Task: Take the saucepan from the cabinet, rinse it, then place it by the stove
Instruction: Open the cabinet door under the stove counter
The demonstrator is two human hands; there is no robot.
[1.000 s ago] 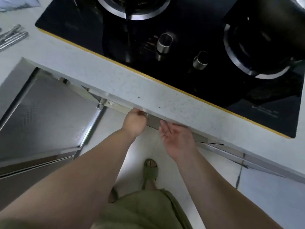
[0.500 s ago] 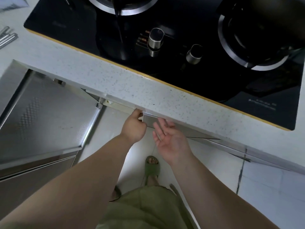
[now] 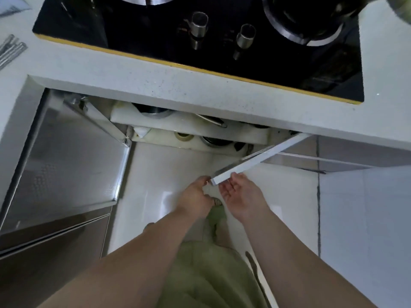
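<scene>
Your left hand (image 3: pixel 195 194) pinches the door (image 3: pixel 255 160) edge, and it's swung wide now; right hand (image 3: pixel 239 194) open beside it. Pans (image 3: pixel 153 111) show on the shelves, which one's the saucepan I can't tell.

The stove (image 3: pixel 222 41) is sitting in the countertop (image 3: pixel 155 85), with two knobs (image 3: pixel 199 23) standing side by side between the burners. Some metal rods (image 3: pixel 11 50) are lying on the countertop to the left of the stove. Below the countertop edge, the cabinet (image 3: pixel 200 132) is standing open: one door (image 3: pixel 66 161) is swinging out on the left, another door (image 3: pixel 255 161) on the right. Inside, pots (image 3: pixel 153 111) are sitting on an upper shelf, and more (image 3: pixel 214 142) on the shelf under it. The left hand (image 3: pixel 195 196) and the right hand (image 3: pixel 240 194) are meeting at the free end of the right door, one on each side of it.
</scene>
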